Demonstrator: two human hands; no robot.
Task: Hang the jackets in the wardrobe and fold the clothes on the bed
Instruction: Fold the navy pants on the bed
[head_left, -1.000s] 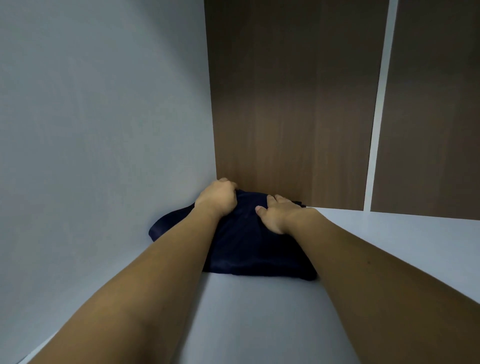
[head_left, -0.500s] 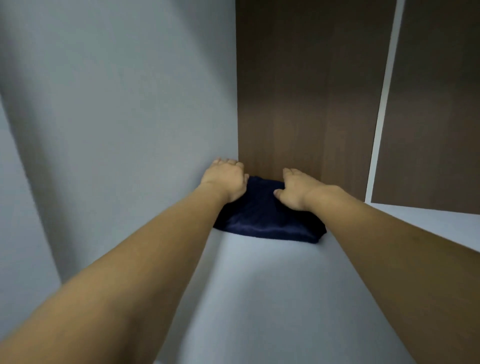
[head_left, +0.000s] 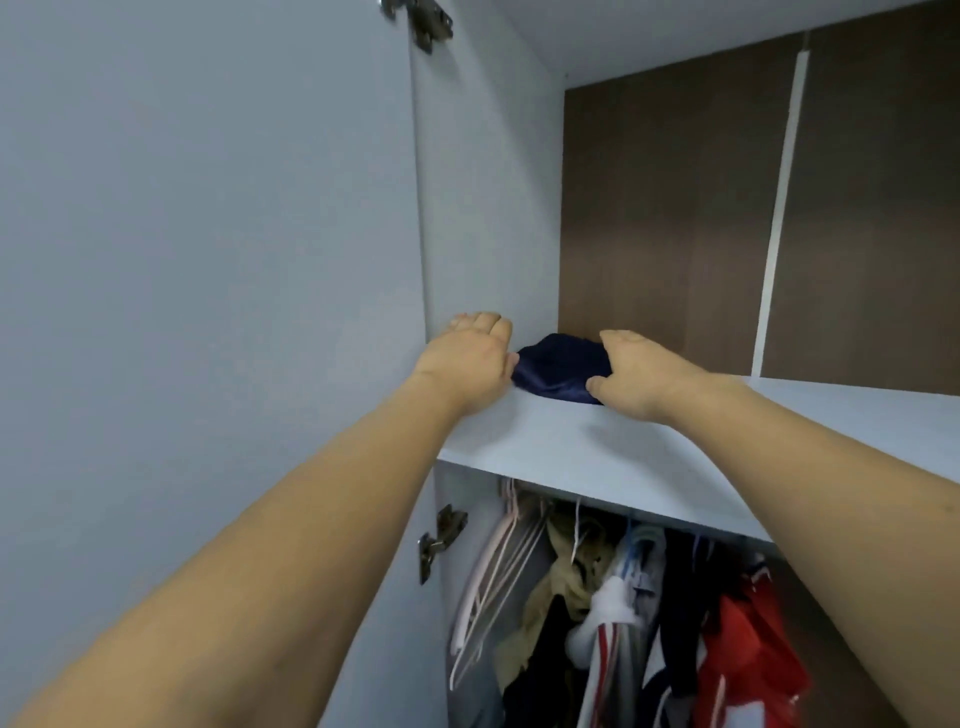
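A folded dark navy garment (head_left: 558, 368) lies in the back left corner of the wardrobe's upper shelf (head_left: 613, 457). My left hand (head_left: 470, 358) is at its left edge with fingers extended, thumb touching the cloth. My right hand (head_left: 639, 374) lies over its right side, fingers flat on top and thumb at the front. Neither hand curls round the cloth. Below the shelf, jackets and other clothes (head_left: 675, 623) hang on the rail.
The open wardrobe door (head_left: 208, 260) stands close on the left, with hinges (head_left: 441, 535) on its inner edge. Several bare hangers (head_left: 493, 582) hang at the rail's left end. A brown back panel (head_left: 675, 208) closes the shelf behind.
The garment has been pushed to the back left corner of the shelf. My view has pulled back and dropped, so the shelf's front edge and the hanging clothes now show.
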